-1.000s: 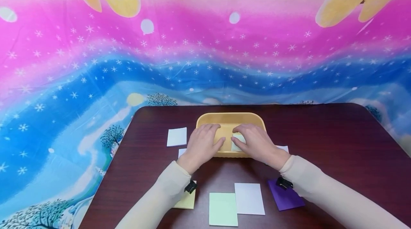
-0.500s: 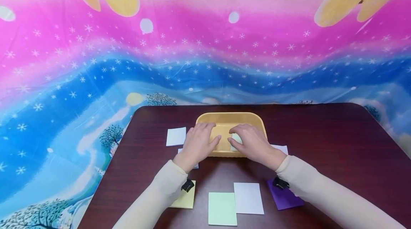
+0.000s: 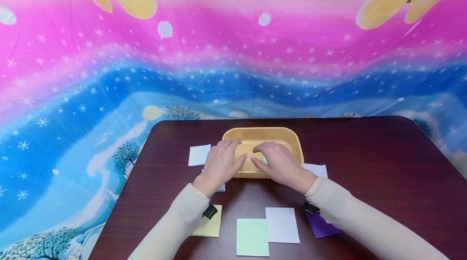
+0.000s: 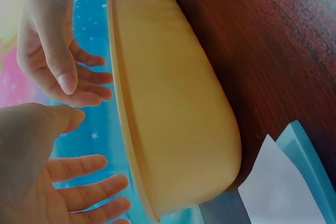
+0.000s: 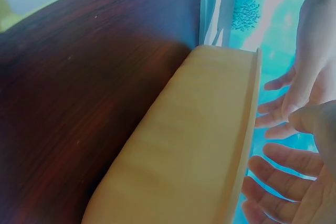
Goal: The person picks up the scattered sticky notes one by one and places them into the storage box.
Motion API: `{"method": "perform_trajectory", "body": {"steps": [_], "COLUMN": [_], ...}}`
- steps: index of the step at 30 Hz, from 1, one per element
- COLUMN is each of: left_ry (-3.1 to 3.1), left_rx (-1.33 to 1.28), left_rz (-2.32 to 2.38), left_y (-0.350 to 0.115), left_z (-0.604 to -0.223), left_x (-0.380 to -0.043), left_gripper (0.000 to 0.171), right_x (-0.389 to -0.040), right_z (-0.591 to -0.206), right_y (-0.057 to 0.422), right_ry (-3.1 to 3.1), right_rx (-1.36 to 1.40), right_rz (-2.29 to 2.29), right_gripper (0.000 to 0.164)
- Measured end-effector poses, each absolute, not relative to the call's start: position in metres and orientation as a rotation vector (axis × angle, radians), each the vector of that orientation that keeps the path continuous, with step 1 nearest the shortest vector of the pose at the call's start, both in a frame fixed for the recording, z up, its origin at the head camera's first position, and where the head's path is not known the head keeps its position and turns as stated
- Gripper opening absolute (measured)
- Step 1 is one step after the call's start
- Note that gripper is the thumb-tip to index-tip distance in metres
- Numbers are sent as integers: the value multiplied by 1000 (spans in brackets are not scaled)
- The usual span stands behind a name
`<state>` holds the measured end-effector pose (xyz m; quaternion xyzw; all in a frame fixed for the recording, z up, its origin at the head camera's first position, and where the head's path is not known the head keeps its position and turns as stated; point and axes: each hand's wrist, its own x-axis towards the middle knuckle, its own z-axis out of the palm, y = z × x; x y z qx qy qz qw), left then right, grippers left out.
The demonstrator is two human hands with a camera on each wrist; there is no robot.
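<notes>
Lying left of a yellow bin (image 3: 262,129) on a dark table (image 3: 372,171), a white notepad (image 3: 199,155) sits near a person's left hand (image 3: 221,165), poised over the bin, fingers loosely spread, grasping nothing. Inside the bin, a pale note (image 3: 264,160) is mostly hidden by the right hand (image 3: 280,163), also holding nothing, fingers gently bent; another pad (image 3: 318,170) lies at right.

Tray walls (image 4: 173,93) block low passage; a gap parts the hands (image 3: 220,160) (image 3: 279,163).
</notes>
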<state>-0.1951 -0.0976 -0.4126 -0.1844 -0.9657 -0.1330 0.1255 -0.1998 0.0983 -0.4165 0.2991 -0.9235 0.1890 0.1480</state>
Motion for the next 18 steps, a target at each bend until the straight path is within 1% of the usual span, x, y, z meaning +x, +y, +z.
{"method": "perform_trajectory", "body": {"steps": [7, 18], "left_ry": [-2792, -2815], "left_rx": [-534, -518], "left_rz": [-410, -387], "left_y": [-103, -112], "left_z": [-414, -415], "left_x": [-196, -197], "left_gripper": [48, 50], "right_x": [-199, -199], "right_z": [-415, -417], "right_y": [92, 82], "right_ry": [-2665, -2661], "right_rx": [854, 888], "right_rz": [543, 586], "right_gripper": [30, 29]}}
